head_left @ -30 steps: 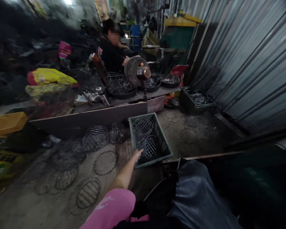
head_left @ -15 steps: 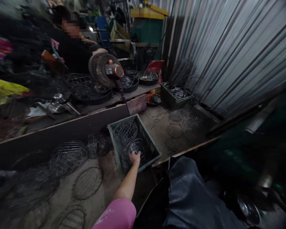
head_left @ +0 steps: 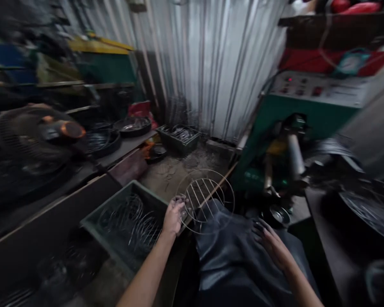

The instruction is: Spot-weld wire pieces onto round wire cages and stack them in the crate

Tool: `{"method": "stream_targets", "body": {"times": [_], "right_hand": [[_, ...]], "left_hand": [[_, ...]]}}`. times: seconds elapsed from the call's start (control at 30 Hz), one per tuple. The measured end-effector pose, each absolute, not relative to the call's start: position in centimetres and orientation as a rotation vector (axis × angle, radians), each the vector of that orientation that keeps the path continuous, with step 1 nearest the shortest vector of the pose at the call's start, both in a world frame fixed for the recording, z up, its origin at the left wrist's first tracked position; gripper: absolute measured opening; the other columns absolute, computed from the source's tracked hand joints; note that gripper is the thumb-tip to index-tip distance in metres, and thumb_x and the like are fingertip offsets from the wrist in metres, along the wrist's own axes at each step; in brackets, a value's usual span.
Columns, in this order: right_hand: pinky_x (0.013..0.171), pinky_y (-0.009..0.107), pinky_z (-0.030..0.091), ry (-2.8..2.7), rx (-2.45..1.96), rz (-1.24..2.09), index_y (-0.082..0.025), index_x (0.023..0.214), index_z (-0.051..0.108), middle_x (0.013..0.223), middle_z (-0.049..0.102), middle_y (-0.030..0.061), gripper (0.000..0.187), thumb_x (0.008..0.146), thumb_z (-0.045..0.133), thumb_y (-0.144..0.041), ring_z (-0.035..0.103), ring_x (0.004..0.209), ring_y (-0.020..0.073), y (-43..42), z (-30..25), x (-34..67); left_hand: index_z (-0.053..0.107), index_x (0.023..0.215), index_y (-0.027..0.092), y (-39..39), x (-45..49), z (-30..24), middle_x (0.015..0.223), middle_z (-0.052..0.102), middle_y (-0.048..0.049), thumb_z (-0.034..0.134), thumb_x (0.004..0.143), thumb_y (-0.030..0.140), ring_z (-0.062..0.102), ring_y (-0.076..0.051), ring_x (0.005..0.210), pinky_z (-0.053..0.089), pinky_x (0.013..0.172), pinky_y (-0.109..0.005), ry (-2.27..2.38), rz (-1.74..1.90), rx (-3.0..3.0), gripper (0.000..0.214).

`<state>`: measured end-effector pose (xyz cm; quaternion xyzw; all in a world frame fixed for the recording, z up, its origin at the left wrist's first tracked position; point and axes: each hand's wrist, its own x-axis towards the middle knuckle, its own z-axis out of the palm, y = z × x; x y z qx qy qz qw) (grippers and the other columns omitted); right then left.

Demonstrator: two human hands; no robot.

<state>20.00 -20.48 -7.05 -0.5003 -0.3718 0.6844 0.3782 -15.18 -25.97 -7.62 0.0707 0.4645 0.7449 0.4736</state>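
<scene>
My left hand (head_left: pixel 174 217) is closed on the rim of a round wire rack (head_left: pixel 196 192), which has parallel bars across an inner ring and a wider outer ring. The rack is held up, tilted, above the dark apron (head_left: pixel 230 251) over my lap. Just left of that hand stands a green plastic crate (head_left: pixel 107 207) with several wire racks (head_left: pixel 144 228) inside. Over the right part of the apron is my right hand (head_left: pixel 272 243), its fingers stretched out and nothing in them; whether it touches the apron I cannot tell.
A green machine (head_left: pixel 310 106) with a control panel stands at the right, beside a dark bench (head_left: pixel 326 238). A fan (head_left: pixel 35 132) stands at the left. Against the corrugated metal wall (head_left: pixel 208 72) sits another crate (head_left: pixel 179 143) of wire pieces.
My left hand has come up out of the crate with a wire rack and moved over my lap. My right hand has come into view. The view has swung right, towards the green machine.
</scene>
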Motion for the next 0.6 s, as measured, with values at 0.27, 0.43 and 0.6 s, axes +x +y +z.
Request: {"method": "stream_targets", "body": {"times": [0.27, 0.43, 0.6], "right_hand": [[0.077, 0.044, 0.053, -0.607, -1.119, 1.752, -0.025, 0.122, 0.043, 0.109, 0.063, 0.0117, 0.055, 0.073, 0.065, -0.037, 0.06, 0.103, 0.0283, -22.1, -3.3, 25.2], [0.077, 0.045, 0.053, -0.432, -1.178, 1.553, -0.026, 0.117, 0.045, 0.1, 0.065, 0.0086, 0.051, 0.071, 0.066, -0.037, 0.063, 0.098, 0.0289, -25.1, -4.9, 27.7], [0.075, 0.045, 0.053, -0.515, -1.278, 1.579, -0.034, 0.103, 0.059, 0.101, 0.066, 0.007, 0.043, 0.063, 0.07, -0.045, 0.064, 0.093, 0.0306, -28.3, -7.2, 30.6]], "left_hand": [[0.053, 0.1, 0.018, -22.0, -3.0, -4.4, 0.111, 0.059, -0.0131, 0.064, 0.072, 0.032, 0.056, -0.025, 0.106, 0.05, 0.077, -0.035, 0.953, 1.207, 0.342, 0.034], [0.051, 0.117, 0.021, -22.0, 2.1, -6.0, 0.136, 0.041, -0.0125, 0.066, 0.072, 0.036, 0.038, -0.026, 0.126, 0.042, 0.092, -0.034, 1.049, 1.234, 0.644, 0.05], [0.027, 0.137, 0.032, -24.0, 3.9, -9.4, 0.137, 0.037, -0.0111, 0.06, 0.077, 0.03, 0.045, -0.027, 0.12, 0.049, 0.082, -0.034, 1.17, 1.047, 0.599, 0.069]]}}
